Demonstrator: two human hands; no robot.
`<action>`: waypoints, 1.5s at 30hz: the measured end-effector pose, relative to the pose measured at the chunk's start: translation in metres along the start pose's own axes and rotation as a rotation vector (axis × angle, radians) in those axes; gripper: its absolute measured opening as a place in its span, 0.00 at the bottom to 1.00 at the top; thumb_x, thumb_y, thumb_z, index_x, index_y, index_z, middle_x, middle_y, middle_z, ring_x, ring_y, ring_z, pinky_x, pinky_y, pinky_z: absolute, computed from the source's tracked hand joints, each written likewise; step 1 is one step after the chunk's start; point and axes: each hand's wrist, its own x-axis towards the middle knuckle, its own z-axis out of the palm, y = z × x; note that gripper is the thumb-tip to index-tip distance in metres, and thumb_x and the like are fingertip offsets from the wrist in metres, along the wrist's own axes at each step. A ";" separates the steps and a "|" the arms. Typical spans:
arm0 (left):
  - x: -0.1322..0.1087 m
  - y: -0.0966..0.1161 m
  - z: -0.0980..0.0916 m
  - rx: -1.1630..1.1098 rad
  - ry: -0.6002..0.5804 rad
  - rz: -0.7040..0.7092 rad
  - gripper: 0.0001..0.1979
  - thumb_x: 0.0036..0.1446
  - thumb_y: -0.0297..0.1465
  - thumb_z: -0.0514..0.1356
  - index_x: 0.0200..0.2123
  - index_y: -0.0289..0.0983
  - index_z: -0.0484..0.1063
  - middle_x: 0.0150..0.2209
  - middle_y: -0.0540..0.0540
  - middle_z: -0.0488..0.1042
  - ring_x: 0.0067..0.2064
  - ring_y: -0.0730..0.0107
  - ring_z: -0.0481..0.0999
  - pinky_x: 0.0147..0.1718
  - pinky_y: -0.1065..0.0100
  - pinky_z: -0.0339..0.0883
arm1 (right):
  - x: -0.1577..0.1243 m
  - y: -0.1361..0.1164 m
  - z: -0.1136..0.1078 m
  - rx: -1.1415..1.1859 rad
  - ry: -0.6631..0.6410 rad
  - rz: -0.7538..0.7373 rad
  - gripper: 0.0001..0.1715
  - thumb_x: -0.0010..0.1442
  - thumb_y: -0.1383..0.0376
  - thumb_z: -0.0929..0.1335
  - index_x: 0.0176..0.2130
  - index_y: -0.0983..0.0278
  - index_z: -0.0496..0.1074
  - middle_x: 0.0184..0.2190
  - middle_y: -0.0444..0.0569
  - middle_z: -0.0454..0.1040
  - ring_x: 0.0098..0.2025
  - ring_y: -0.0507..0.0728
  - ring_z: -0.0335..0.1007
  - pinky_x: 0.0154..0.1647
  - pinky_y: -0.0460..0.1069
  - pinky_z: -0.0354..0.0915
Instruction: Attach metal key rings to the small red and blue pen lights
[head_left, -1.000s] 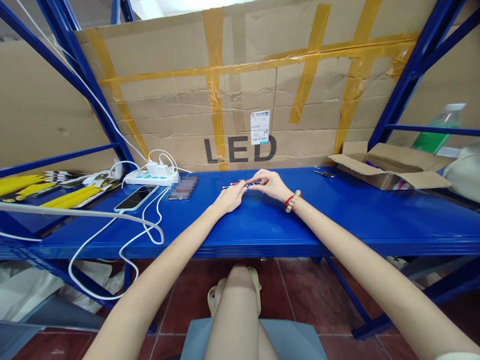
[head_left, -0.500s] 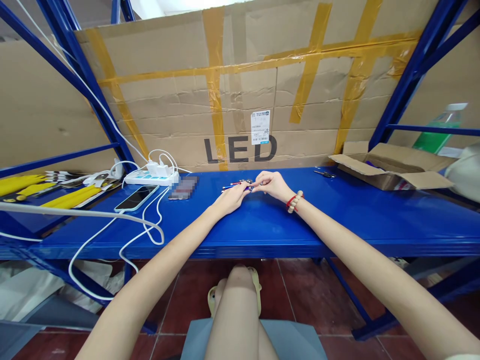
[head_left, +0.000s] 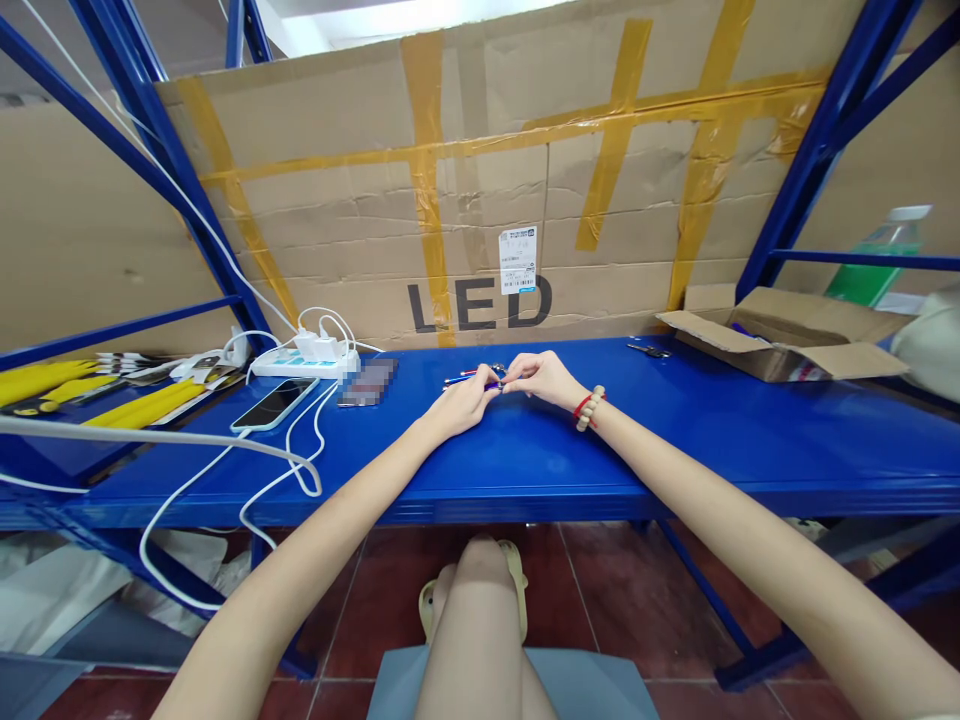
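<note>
My left hand (head_left: 463, 402) rests on the blue tabletop (head_left: 555, 450), its fingers pinched on a thin blue stick-like item. More thin red and blue sticks (head_left: 466, 374) lie beside its fingertips, with small metallic parts (head_left: 496, 368) at their right end. Touching the same spot from the right is my right hand (head_left: 541, 380), with thumb and index finger pinched together on a small part too tiny to make out. A beaded bracelet (head_left: 590, 408) and a red cord circle the right wrist. The fingers hide much of what lies between the hands.
On the left are a phone (head_left: 276, 404), a power strip (head_left: 304, 363), white cables, a blurred flat object (head_left: 369, 383) and yellow-handled items (head_left: 154, 400). At the right sit keys (head_left: 651, 351), an open carton (head_left: 784, 330) and a green bottle (head_left: 874, 262). Cardboard (head_left: 337, 230) stands behind.
Both hands stay together at the table's middle; their fingers have shifted slightly around the small parts. The view has tilted a little.
</note>
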 end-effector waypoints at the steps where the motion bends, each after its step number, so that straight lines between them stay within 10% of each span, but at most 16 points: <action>1: 0.000 0.000 0.000 -0.003 0.002 0.004 0.07 0.62 0.32 0.45 0.42 0.37 0.55 0.41 0.44 0.68 0.41 0.64 0.72 0.37 0.67 0.64 | 0.000 0.000 0.000 -0.002 -0.008 0.010 0.23 0.36 0.52 0.75 0.23 0.70 0.74 0.25 0.49 0.68 0.19 0.47 0.59 0.15 0.43 0.56; 15: 0.006 -0.007 0.006 0.118 -0.004 0.130 0.08 0.62 0.29 0.46 0.38 0.34 0.62 0.39 0.44 0.69 0.43 0.65 0.68 0.45 0.65 0.61 | 0.004 0.016 -0.011 -0.413 -0.019 -0.121 0.19 0.43 0.51 0.72 0.24 0.66 0.75 0.26 0.47 0.71 0.23 0.49 0.61 0.23 0.45 0.53; 38: 0.006 -0.003 0.004 0.155 0.042 0.070 0.14 0.63 0.28 0.44 0.50 0.35 0.59 0.51 0.46 0.66 0.49 0.66 0.65 0.48 0.64 0.58 | -0.002 0.002 -0.003 -0.439 -0.218 -0.039 0.23 0.60 0.54 0.60 0.30 0.68 0.73 0.27 0.46 0.71 0.16 0.46 0.59 0.23 0.43 0.58; 45: 0.008 -0.006 0.008 0.249 0.077 -0.010 0.13 0.63 0.29 0.44 0.47 0.35 0.62 0.45 0.44 0.69 0.44 0.64 0.67 0.44 0.63 0.61 | 0.000 -0.004 -0.004 -0.635 -0.064 -0.021 0.18 0.54 0.53 0.66 0.26 0.65 0.74 0.25 0.45 0.71 0.22 0.48 0.62 0.24 0.44 0.54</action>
